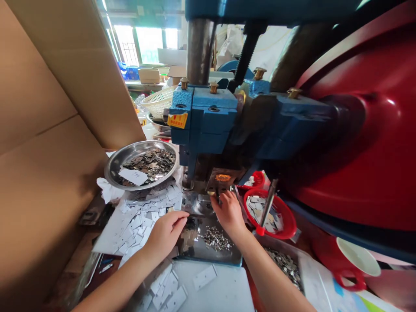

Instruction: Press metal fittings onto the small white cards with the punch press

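My left hand point(169, 229) hovers over the left edge of the press bed, thumb and fingers pinched together; what they hold, if anything, is hidden. Right under the press head, my right hand point(228, 211) reaches to the die block point(222, 180) with its fingers curled together, and I cannot make out anything held. Between the hands, a pile of tiny shiny metal pieces point(216, 238) lies on the dark press bed point(201, 253). White flat plates with small holes point(139, 225) are heaped beside my left hand, and another white plate point(204, 277) lies in front.
A steel bowl point(112, 167) of dark metal parts with a paper label stands left. On the right are a red basket point(287, 225) of plates, a metal lever point(269, 203), a tray of small parts point(286, 264) and a red mug point(341, 260). The blue press point(211, 117), red flywheel point(357, 151) and cardboard point(48, 108) hem in the bench.
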The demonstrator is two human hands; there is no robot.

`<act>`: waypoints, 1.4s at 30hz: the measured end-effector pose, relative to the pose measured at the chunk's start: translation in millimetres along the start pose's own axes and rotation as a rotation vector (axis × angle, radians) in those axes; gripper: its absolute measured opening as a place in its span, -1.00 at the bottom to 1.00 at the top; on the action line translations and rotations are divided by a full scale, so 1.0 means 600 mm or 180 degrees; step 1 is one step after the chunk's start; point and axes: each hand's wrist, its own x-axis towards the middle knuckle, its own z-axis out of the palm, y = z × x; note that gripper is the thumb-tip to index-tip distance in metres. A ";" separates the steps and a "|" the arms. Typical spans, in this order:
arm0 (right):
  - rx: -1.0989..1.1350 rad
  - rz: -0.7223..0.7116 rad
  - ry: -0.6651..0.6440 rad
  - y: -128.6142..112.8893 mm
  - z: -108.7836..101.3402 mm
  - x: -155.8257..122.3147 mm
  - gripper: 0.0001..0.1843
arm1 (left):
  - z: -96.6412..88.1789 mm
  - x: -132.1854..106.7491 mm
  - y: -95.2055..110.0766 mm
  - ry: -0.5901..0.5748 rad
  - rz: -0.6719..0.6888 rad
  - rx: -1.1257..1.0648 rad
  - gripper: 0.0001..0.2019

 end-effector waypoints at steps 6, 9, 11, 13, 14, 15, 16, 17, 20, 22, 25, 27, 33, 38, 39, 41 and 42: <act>-0.0483 -0.0323 -0.0235 -0.008 -0.006 -0.005 -0.78 | 0.001 0.026 0.015 0.0088 -0.0322 -0.0129 -0.79; -0.0658 -0.0542 -0.0340 -0.016 -0.024 -0.018 -0.75 | 0.004 0.032 0.026 -0.0096 -0.0337 -0.0070 -0.80; -0.0645 -0.0612 -0.0387 -0.017 -0.029 -0.027 -0.72 | 0.004 0.032 0.032 -0.0347 -0.0266 0.0011 -0.84; -0.0528 -0.0574 -0.0370 -0.013 -0.028 -0.036 -0.70 | 0.002 0.029 0.037 -0.0550 -0.0278 0.0071 -0.86; -0.0435 -0.0529 -0.0325 -0.009 -0.026 -0.041 -0.69 | 0.000 0.028 0.038 -0.0635 -0.0292 0.0106 -0.87; -0.0323 -0.0475 -0.0255 -0.006 -0.024 -0.045 -0.69 | -0.002 0.027 0.039 -0.0707 -0.0273 0.0155 -0.88; -0.0202 -0.0419 -0.0168 -0.003 -0.022 -0.048 -0.69 | -0.004 0.027 0.040 -0.0772 -0.0200 0.0212 -0.88; -0.0083 -0.0361 -0.0081 0.000 -0.021 -0.051 -0.69 | -0.007 0.028 0.040 -0.0816 -0.0081 0.0262 -0.89; 0.0211 -0.0210 0.0100 0.004 -0.021 -0.053 -0.72 | -0.012 0.043 0.046 -0.0721 0.0159 0.0232 -0.90; 0.0349 -0.0124 0.0116 0.005 -0.020 -0.049 -0.74 | -0.009 0.062 0.053 -0.0543 0.0072 0.0098 -0.89; 0.0476 -0.0083 0.0139 0.005 -0.014 -0.040 -0.73 | 0.009 0.096 0.062 -0.0249 -0.0091 0.0019 -0.87; 0.0526 -0.0139 0.0158 0.006 -0.007 -0.035 -0.72 | 0.025 0.117 0.065 -0.0081 -0.0110 0.0133 -0.87; 0.0416 -0.0276 0.0108 0.010 0.002 -0.029 -0.67 | 0.054 0.143 0.059 0.0167 -0.0130 0.0523 -0.87; 0.0265 -0.0291 0.0040 0.013 0.000 -0.035 -0.62 | 0.053 0.143 0.051 0.0250 -0.0157 0.0602 -0.89; 0.0216 -0.0315 0.0001 0.014 0.000 -0.035 -0.62 | 0.052 0.143 0.050 0.0250 -0.0156 0.0609 -0.90; 0.0136 -0.0359 -0.0054 0.014 -0.001 -0.035 -0.62 | 0.051 0.144 0.047 0.0239 -0.0151 0.0617 -0.92; 0.0104 -0.0377 -0.0072 0.012 -0.003 -0.034 -0.62 | 0.051 0.144 0.045 0.0228 -0.0146 0.0617 -0.93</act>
